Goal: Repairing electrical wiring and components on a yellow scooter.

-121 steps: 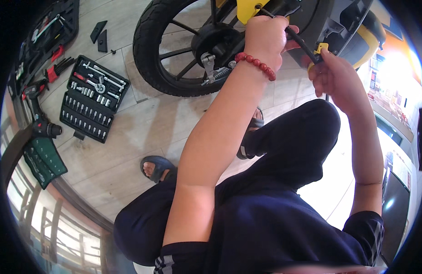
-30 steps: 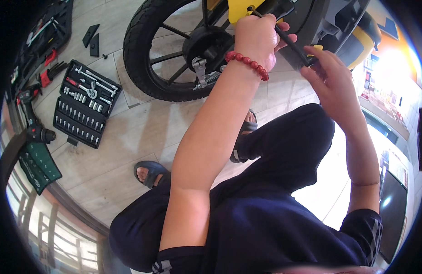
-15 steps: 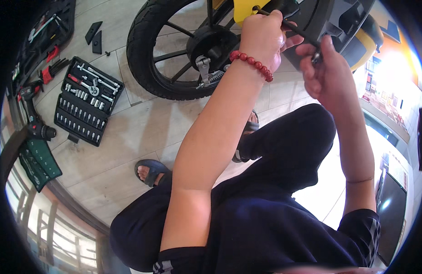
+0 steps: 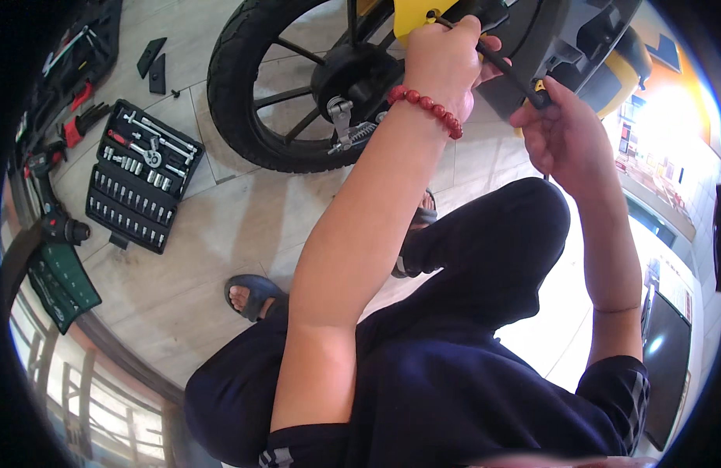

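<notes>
Farthest left of the hands, and lower than both, a green pouch (image 4: pixel 65 285) lay below a black power drill (image 4: pixel 62 226). Nearer, though still well left of the left hand, an open black socket case (image 4: pixel 138 176) rested on the pale floor (image 4: pixel 165 308), its silver pieces set in rows. Above that case lay two flat black pieces (image 4: pixel 157 74), at about the left hand's level. Next came a black spoked wheel (image 4: pixel 276 92), just left of the left hand and wrist, and then a yellow panel (image 4: pixel 411 22) directly above that hand.

The left hand (image 4: pixel 444 66), with a red beaded bracelet (image 4: pixel 426 105) at its wrist, was closed round a slim black rod (image 4: pixel 506 71); its thumb pointed up toward the panel, and some fingertips showed past the rod's right side. The rod slanted through this grip, its upper end reaching a small dark spot on the panel and its lower end meeting the right hand.

The right hand (image 4: pixel 567 134), apart from the left and slightly lower, was half closed, thumb and curled fingers about the rod's lower end; how firmly it was clamped could not be told. Farther right and lower than that hand stood a dark screen (image 4: pixel 669 366).
</notes>
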`<state>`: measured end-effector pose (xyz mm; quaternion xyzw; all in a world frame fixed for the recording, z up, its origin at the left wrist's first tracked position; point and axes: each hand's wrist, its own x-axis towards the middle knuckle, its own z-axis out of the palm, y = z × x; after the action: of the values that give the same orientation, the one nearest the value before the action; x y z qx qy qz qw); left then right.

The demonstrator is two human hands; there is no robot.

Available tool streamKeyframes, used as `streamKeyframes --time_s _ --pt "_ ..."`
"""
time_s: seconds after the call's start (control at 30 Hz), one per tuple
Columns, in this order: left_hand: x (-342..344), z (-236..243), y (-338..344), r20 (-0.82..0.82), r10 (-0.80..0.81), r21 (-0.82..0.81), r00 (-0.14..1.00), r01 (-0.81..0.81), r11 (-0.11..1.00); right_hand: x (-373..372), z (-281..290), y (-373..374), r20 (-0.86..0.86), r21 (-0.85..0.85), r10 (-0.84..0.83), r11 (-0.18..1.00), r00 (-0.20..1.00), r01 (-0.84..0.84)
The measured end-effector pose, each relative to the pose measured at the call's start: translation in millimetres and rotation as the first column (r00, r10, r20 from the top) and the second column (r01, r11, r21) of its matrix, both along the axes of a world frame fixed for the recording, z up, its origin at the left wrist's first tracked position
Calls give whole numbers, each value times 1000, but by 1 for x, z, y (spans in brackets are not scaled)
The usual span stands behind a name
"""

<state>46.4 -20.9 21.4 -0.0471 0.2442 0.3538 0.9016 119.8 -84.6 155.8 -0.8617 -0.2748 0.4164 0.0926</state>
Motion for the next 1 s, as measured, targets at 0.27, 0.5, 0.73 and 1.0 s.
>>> streamKeyframes --time_s 0.27,0.5,0.73,1.0 --pt "-1 -6 -2 -14 -24 52 1000 24 998 -11 -6 -16 695 -44 570 642 438 -766" --pt "1 -3 -1 44 -17 27 999 16 1000 -6 -2 -5 -32 96 -17 995 999 20" --pt "-1 -1 -3 44 -20 -25 999 21 999 -21 -3 -14 606 3 585 676 539 -737" --pt "2 -6 -3 -11 -16 31 1000 17 999 -14 -9 -9 713 -345 701 380 23 -858"
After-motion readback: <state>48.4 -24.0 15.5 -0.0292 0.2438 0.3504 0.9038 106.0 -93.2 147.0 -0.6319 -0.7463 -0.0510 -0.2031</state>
